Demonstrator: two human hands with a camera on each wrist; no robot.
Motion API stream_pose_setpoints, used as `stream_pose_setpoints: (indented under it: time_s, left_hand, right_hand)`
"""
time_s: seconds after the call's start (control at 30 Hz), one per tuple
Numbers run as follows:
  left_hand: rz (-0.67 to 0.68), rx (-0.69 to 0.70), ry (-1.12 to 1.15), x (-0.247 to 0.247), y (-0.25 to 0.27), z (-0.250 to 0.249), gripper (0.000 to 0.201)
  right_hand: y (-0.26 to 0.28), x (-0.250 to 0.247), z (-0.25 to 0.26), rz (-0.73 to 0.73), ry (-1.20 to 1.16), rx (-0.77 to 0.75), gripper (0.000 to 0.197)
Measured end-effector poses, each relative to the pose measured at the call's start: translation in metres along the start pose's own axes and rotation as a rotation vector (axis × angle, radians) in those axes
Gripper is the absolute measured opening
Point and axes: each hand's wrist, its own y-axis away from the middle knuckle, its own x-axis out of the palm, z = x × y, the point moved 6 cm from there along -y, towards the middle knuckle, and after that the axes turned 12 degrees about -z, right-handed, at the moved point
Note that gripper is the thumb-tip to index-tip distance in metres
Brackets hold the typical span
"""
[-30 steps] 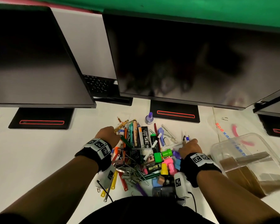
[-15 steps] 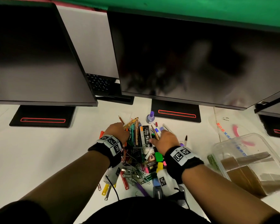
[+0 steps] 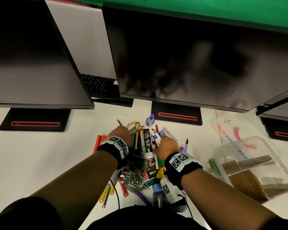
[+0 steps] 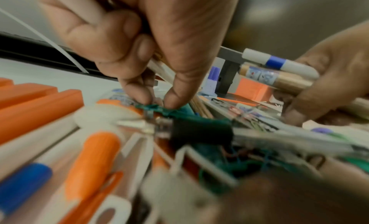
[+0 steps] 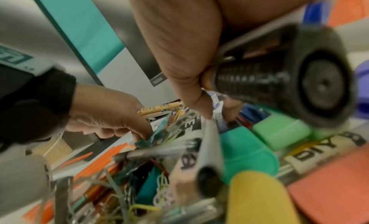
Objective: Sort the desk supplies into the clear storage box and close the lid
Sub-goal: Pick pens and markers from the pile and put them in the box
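Crowding pile [image 3: 140, 163]: monitors [image 3: 189, 55] | left grip [image 3: 119, 132] pinches pencils [image 3: 136, 128] | right grip [image 3: 166, 146] clutches markers [image 3: 156, 138]

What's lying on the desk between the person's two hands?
In the head view, between the left hand and right hand: pencils and a black-labelled tube from the pile.

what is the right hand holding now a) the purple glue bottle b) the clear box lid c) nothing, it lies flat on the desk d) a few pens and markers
d: the right hand grips a bundle of pens, a white marker with a blue band and a gold one among them, over the pile.
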Motion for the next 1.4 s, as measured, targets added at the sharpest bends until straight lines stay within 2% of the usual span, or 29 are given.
stream_pose_setpoints:
  time_s: [0.17,0.47,0.67,0.9,1.07,1.2,1.27,1.33,1.4]
  left_hand:
    - [-0.01,-0.021,0.023,0.009,0.002,0.004,0.021]
    - [-0.008,-0.031,0.011,0.013,0.004,0.009,0.029]
    - [0.026,-0.065,0.136,0.008,0.006,0.009,0.031]
    - [-0.02,-0.094,0.284,-0.003,0.004,0.012,0.041]
    - [-0.088,-0.052,0.344,-0.007,0.006,0.011,0.032]
    - [-0.128,-0.039,0.445,-0.011,0.007,0.007,0.021]
    - [-0.11,-0.031,0.46,-0.01,0.006,0.003,0.012]
    - [-0.078,-0.01,0.399,-0.007,0.006,0.0,0.012]
    - [-0.039,0.011,0.318,-0.001,0.007,-0.001,0.018]
  right_hand:
    - [0.003,0.005,0.002,0.019,0.001,-0.046,0.029]
    - [0.011,0.007,0.0,0.02,0.036,-0.04,0.033]
    - [0.013,0.015,0.006,0.066,0.139,-0.021,0.031]
    - [0.024,0.021,0.006,0.04,0.241,-0.141,0.029]
    - [0.021,0.022,0.003,0.08,0.195,-0.185,0.026]
    - [0.012,0.007,-0.005,0.037,0.078,-0.08,0.027]
    - [0.008,-0.002,-0.011,-0.003,-0.017,-0.016,0.029]
    - [0.007,-0.01,-0.013,-0.036,-0.107,0.024,0.035]
    - [0.008,-0.016,-0.009,-0.053,-0.138,-0.017,0.039]
